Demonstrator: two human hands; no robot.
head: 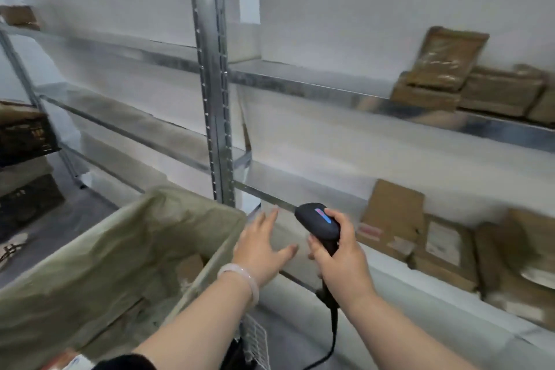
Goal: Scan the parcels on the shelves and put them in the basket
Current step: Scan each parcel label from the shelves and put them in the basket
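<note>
My right hand (342, 261) grips a black barcode scanner (319, 224) with a blue light on its head, its cable hanging down. My left hand (259, 245), fingers spread and holding nothing, hovers just left of the scanner, beside the rim of the basket (144, 237), which is lined with pale green fabric. A few brown parcels (189, 269) lie inside the basket. More brown parcels (420, 237) sit on the lower metal shelf to the right. Another group of parcels (468, 81) rests on the upper shelf (315, 90) at the right.
A grey metal upright (214, 99) divides the shelving in front of me. At the far left stand dark crates (24, 135) with cardboard. A white wire grid (256, 342) hangs off the basket's near side. The view is blurred.
</note>
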